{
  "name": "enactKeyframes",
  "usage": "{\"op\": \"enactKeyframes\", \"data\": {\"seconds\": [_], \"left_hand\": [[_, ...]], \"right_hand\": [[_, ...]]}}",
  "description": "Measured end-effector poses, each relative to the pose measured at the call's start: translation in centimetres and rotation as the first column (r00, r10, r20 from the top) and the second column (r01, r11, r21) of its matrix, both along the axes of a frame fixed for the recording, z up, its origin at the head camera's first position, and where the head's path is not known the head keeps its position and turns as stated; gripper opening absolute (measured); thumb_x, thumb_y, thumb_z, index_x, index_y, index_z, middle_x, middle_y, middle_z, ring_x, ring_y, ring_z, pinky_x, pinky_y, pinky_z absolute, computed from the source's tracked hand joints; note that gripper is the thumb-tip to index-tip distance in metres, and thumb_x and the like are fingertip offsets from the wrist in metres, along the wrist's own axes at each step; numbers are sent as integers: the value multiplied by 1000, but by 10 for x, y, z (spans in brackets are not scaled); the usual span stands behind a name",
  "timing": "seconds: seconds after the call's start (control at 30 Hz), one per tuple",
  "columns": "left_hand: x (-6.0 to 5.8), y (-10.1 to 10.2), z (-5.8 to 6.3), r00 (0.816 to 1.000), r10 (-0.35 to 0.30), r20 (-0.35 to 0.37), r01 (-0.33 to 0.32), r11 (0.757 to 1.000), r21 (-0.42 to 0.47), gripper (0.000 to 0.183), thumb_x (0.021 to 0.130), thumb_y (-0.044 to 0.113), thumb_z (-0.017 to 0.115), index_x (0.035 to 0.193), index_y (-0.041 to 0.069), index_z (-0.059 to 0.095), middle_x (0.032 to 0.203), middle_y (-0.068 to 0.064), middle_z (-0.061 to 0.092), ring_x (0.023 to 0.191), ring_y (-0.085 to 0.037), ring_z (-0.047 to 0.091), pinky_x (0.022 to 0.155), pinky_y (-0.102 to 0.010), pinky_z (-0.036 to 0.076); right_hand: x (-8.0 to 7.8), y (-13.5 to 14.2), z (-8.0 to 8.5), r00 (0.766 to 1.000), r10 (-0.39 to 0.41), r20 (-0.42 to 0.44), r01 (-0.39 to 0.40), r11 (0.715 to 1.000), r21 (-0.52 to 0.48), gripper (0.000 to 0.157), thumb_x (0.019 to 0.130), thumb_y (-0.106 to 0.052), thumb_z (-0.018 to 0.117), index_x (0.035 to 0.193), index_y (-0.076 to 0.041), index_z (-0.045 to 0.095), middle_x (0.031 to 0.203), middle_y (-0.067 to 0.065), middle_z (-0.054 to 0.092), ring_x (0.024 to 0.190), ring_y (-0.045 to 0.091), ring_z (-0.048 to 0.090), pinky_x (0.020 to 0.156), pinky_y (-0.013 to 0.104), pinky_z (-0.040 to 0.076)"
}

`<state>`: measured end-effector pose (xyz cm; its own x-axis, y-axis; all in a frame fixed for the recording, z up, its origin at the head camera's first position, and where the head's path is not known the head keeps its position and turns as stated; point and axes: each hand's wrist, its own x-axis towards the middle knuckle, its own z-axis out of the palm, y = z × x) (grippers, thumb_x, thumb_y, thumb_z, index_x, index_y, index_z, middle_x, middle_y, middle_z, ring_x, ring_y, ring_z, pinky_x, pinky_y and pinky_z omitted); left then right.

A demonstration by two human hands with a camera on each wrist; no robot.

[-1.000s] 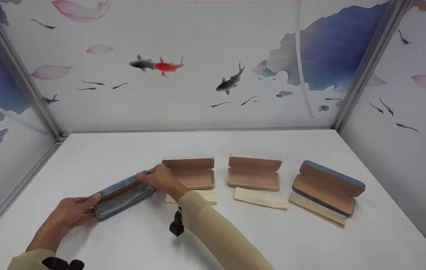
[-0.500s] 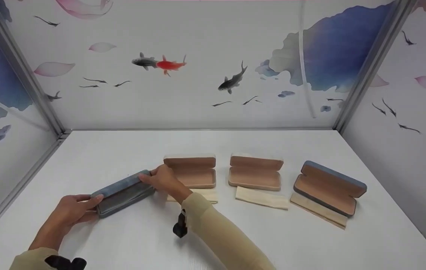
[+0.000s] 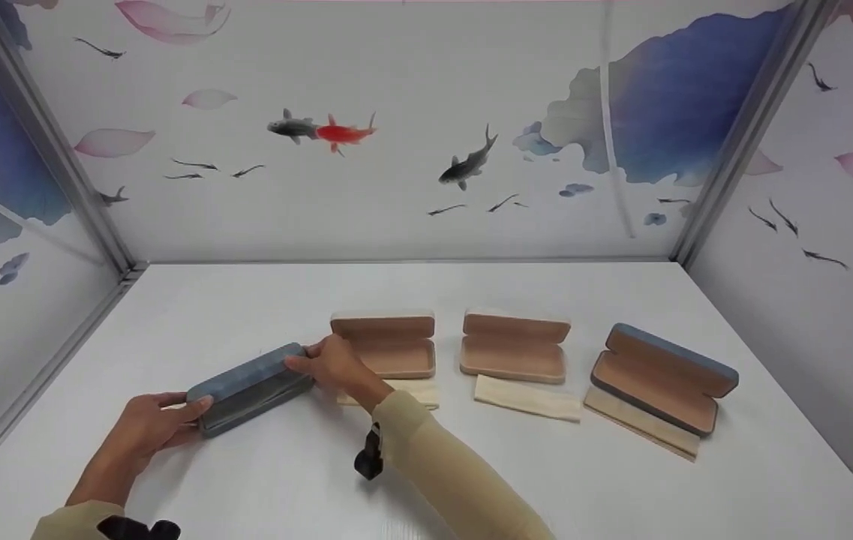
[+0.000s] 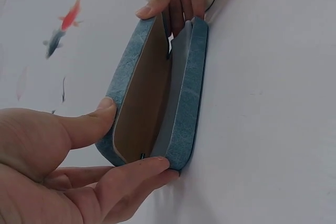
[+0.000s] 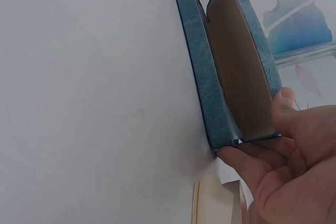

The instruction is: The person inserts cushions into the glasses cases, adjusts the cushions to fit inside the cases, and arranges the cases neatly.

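A blue hinged glasses case (image 3: 242, 375) sits at the left of the table, its lid partly lowered. Something smooth and grey, perhaps a folded cloth (image 4: 179, 69), lies in its base; brown lining shows under the lid in both wrist views. My left hand (image 3: 152, 425) grips the near-left end, thumb on the lid's edge and fingers at the base. At the far-right end my right hand (image 3: 337, 366) holds the case likewise, its thumb (image 5: 285, 103) on the lid. How much else lies inside is hidden.
Two pale glasses cases (image 3: 403, 358) (image 3: 514, 360) and another blue case (image 3: 655, 382) stand open to the right, brown-lined. Folded cream cloths (image 3: 527, 399) lie before them. White printed panels wall the white table (image 3: 426, 289) at back and sides.
The lid of the held blue case has tipped further down under both thumbs, so less of the inside shows. Both hands keep their hold; the other cases stay as they were.
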<state>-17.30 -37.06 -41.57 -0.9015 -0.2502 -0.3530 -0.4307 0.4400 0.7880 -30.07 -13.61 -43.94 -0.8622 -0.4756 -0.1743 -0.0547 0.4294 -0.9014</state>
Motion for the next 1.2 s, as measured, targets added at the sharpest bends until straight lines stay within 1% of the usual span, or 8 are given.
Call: {"op": "enactKeyframes", "data": {"seconds": [0.2, 0.33, 0.4, 0.57, 0.7, 0.97, 1.1, 1.2], "left_hand": [[-1, 2, 2, 999, 35, 2, -35, 999, -11, 85, 94, 34, 70, 146, -20, 29, 138, -38, 51, 118, -38, 66, 89, -34, 59], [0, 1, 1, 999, 44, -2, -44, 999, -25, 87, 92, 35, 73, 146, -18, 31, 133, -35, 58, 104, -25, 72, 87, -31, 58], [1, 0, 0, 999, 46, -5, -46, 999, -25, 88, 91, 35, 74, 147, -18, 31, 133, -34, 58, 98, -16, 72, 84, -27, 58], [4, -1, -3, 998, 59, -11, -59, 998, 20, 89, 90, 34, 75, 148, -16, 29, 139, -37, 52, 90, -6, 69, 77, -19, 57], [7, -1, -7, 997, 69, -14, -69, 996, 54, 89, 91, 33, 75, 150, -15, 28, 141, -38, 49, 89, -2, 69, 76, -17, 56], [8, 1, -13, 997, 77, -8, -77, 997, 17, 92, 88, 38, 76, 151, -11, 30, 148, -40, 37, 102, -8, 66, 85, -22, 56], [9, 1, -16, 994, 106, -13, -105, 993, 52, 91, 88, 35, 78, 151, -11, 31, 149, -39, 37, 99, -7, 66, 84, -21, 57], [9, 2, -18, 992, 126, -26, -123, 988, 93, 86, 89, 28, 77, 150, -12, 31, 147, -37, 43, 94, -6, 70, 80, -21, 58]], "right_hand": [[-2, 4, -1, 999, 19, -35, -19, 1000, -5, 59, 92, -34, 74, 49, -15, 37, 50, -8, 23, 48, 9, 19, 47, 25, 22], [-2, 5, -2, 998, 36, -49, -35, 999, 8, 58, 92, -34, 74, 49, -15, 39, 49, -8, 24, 49, 9, 18, 48, 25, 22], [-2, 4, -3, 998, 35, -51, -35, 999, 9, 52, 92, -33, 74, 51, -12, 49, 50, -8, 25, 49, 10, 19, 49, 25, 23], [1, 1, -6, 999, 7, -36, -7, 1000, 2, 28, 90, -31, 75, 80, -6, 76, 54, -8, 27, 52, 10, 23, 50, 26, 24], [3, 2, -8, 999, -3, -40, 4, 1000, 6, 26, 90, -30, 76, 96, -5, 80, 57, -8, 29, 54, 10, 26, 51, 26, 25], [4, 3, -11, 998, 8, -61, -7, 1000, 12, 23, 90, -26, 75, 78, -7, 75, 57, -8, 31, 53, 9, 26, 49, 24, 26], [4, 3, -11, 996, 3, -89, -1, 1000, 19, 29, 91, -25, 75, 111, -5, 77, 77, -7, 58, 58, 8, 30, 51, 23, 28], [5, 4, -11, 995, -2, -103, 2, 1000, 3, 44, 92, -24, 74, 130, -7, 64, 116, -2, 71, 62, 8, 34, 55, 22, 30]]}}
